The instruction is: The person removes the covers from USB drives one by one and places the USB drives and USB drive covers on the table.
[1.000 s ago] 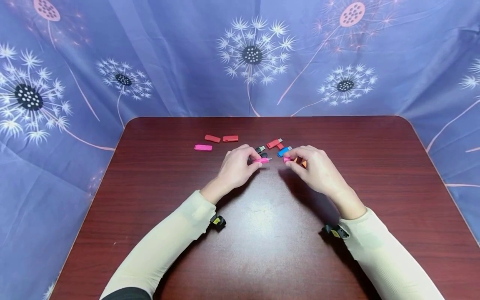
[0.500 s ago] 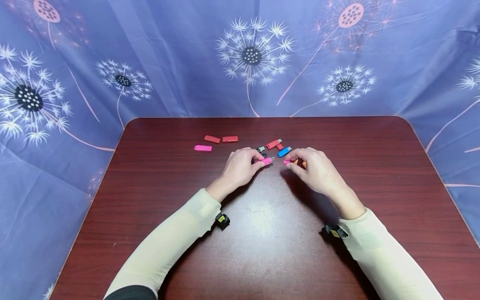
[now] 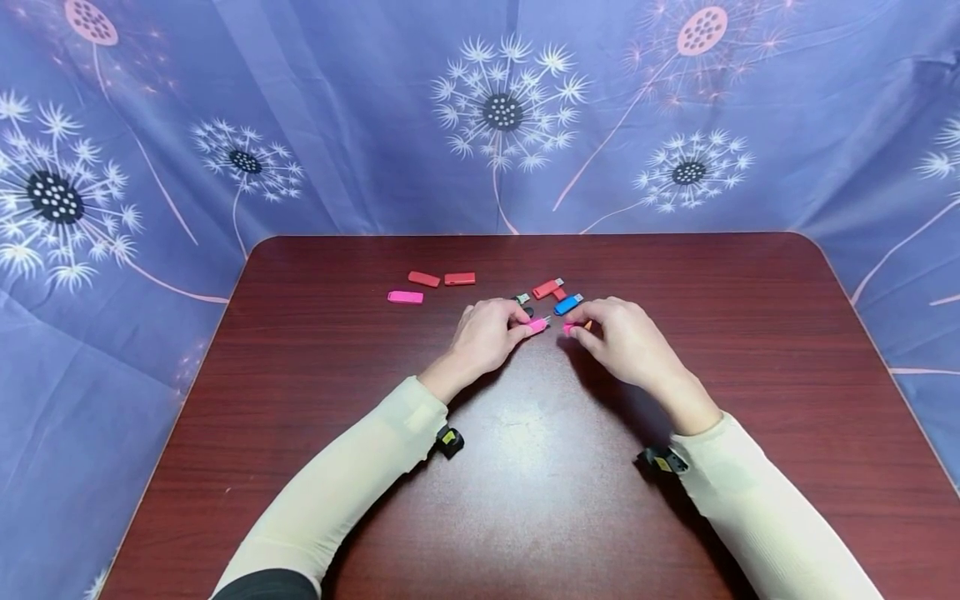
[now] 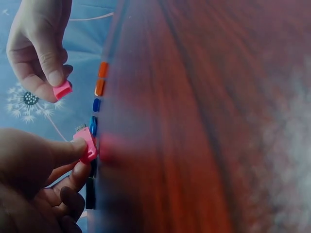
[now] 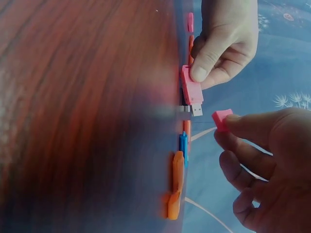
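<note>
Between thumb and fingers, my left hand (image 3: 486,335) pinches a pink USB stick (image 3: 536,326) with its metal plug bare. In the right wrist view that plug points from the stick (image 5: 192,87) toward my right hand (image 5: 291,150). The right hand (image 3: 626,340) pinches a small pink cap (image 3: 567,329) by thumb and index finger. A short gap separates cap (image 5: 222,120) and plug. Both hands are over the table, and the left wrist view shows the stick (image 4: 86,145) and cap (image 4: 62,90) apart too. Most of the cap is hidden by fingers in the head view.
Behind the hands lie a red USB stick (image 3: 547,289) with its plug bare, a red cap (image 3: 559,294), a blue USB stick (image 3: 567,305) and a partly hidden black one (image 3: 522,298). Orange pieces (image 5: 178,172) lie by the right hand. Farther left are two red sticks (image 3: 460,279) and a pink one (image 3: 406,297).
My left hand has shifted slightly right with the pink USB stick, whose plug now tilts up to the right. The right hand has moved slightly left and down with the cap, narrowing the gap.
</note>
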A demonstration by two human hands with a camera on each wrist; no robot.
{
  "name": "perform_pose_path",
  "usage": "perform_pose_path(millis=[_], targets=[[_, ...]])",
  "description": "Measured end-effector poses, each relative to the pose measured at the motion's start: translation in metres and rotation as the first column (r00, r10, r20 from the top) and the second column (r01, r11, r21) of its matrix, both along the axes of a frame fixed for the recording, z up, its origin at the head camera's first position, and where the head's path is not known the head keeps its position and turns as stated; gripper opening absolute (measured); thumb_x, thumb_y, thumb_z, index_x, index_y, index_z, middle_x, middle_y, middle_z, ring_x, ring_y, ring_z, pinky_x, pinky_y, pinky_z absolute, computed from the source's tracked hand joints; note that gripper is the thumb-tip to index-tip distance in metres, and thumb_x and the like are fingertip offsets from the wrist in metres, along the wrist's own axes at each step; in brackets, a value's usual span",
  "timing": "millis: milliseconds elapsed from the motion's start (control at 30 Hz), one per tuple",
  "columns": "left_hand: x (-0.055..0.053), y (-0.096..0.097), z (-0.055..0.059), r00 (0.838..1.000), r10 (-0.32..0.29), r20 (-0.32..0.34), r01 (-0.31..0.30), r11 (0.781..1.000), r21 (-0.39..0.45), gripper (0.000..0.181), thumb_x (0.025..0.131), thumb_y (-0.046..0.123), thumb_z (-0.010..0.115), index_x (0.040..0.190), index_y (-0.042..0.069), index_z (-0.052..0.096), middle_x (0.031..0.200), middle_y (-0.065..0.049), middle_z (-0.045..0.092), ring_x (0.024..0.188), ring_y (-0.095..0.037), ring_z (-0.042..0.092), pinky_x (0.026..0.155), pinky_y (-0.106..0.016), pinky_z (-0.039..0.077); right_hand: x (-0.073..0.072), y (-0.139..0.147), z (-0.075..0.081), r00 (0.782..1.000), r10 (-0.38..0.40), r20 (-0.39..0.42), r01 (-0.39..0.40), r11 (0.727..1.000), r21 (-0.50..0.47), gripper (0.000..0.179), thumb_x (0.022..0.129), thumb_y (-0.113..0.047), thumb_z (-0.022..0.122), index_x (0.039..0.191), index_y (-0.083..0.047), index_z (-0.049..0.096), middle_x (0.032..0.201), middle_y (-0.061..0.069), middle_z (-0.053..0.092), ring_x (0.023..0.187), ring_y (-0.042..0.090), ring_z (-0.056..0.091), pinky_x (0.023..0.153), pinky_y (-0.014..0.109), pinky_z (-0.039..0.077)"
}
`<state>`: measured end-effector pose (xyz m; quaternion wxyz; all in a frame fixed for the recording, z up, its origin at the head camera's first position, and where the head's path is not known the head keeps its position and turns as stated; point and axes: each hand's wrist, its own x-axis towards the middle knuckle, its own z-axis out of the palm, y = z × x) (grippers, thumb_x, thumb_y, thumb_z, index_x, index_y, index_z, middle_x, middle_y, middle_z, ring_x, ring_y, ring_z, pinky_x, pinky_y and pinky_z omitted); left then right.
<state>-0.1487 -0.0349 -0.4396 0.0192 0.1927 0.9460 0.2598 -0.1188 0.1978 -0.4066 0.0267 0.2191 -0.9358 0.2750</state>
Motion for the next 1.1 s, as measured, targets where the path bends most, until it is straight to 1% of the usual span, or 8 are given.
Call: perform_pose_path(millis=[167,300,433,700,933,1100], targets=[[-0.001,0.002,-0.001,1.000,0.014,0.000,-0.014,1.000,0.006,0.019,0.099,0.042,0.076,0.104,0.025,0.082,0.100,0.009,0.077,0.097,-0.016,0.072,0.083,-0.039,0.048,-0.004,-0.003,-0.002,1.000,-0.003,0.030,0.002,1.000,0.020,0.006,0.096,-0.012,0.080,0.102,-0.014,0.081,0.090,0.000,0.075,0.081,0.022,0.064,0.076,0.042,0.050],[-0.002,0.003,-0.002,1.000,0.025,0.006,-0.025,1.000,0.010,0.018,0.098,0.042,0.077,0.101,0.025,0.082,0.093,0.010,0.076,0.091,-0.015,0.071,0.082,-0.039,0.046,-0.006,-0.004,-0.003,0.999,-0.013,0.051,0.011,1.000,0.021,0.008,0.094,-0.012,0.082,0.101,-0.012,0.079,0.092,0.002,0.077,0.080,0.021,0.067,0.075,0.042,0.052],[-0.003,0.004,-0.002,1.000,0.021,0.004,-0.021,1.000,-0.003,0.017,0.098,0.042,0.077,0.101,0.026,0.082,0.090,0.012,0.076,0.090,-0.015,0.071,0.081,-0.039,0.047,-0.007,-0.006,-0.005,0.997,-0.017,0.071,0.015,1.000,0.024,0.011,0.094,-0.013,0.083,0.103,-0.010,0.077,0.093,0.004,0.077,0.080,0.021,0.068,0.074,0.043,0.053],[-0.003,0.006,-0.002,1.000,0.017,0.013,-0.016,0.999,-0.028,0.015,0.099,0.040,0.077,0.103,0.027,0.083,0.101,0.011,0.078,0.098,-0.016,0.072,0.081,-0.039,0.047,-0.007,-0.008,-0.006,0.998,-0.006,0.062,0.003,0.999,0.041,0.012,0.093,-0.013,0.084,0.103,-0.009,0.079,0.092,0.003,0.077,0.077,0.020,0.066,0.073,0.042,0.052],[-0.004,0.007,-0.003,0.999,0.036,0.016,-0.036,0.998,-0.047,0.013,0.100,0.037,0.077,0.104,0.026,0.082,0.093,0.012,0.075,0.093,-0.014,0.070,0.083,-0.038,0.046,-0.009,-0.009,-0.008,0.999,0.005,0.042,-0.007,0.999,0.050,0.010,0.093,-0.010,0.083,0.101,-0.008,0.079,0.091,0.003,0.077,0.076,0.020,0.067,0.074,0.044,0.054],[-0.003,0.006,-0.001,0.999,0.045,0.015,-0.044,0.998,-0.049,0.011,0.100,0.033,0.076,0.105,0.025,0.081,0.094,0.012,0.075,0.094,-0.014,0.070,0.086,-0.038,0.047,-0.010,-0.012,-0.007,0.999,0.006,0.054,-0.009,0.998,0.055,0.009,0.093,-0.010,0.082,0.102,-0.009,0.080,0.091,0.003,0.078,0.078,0.019,0.069,0.075,0.045,0.055]])
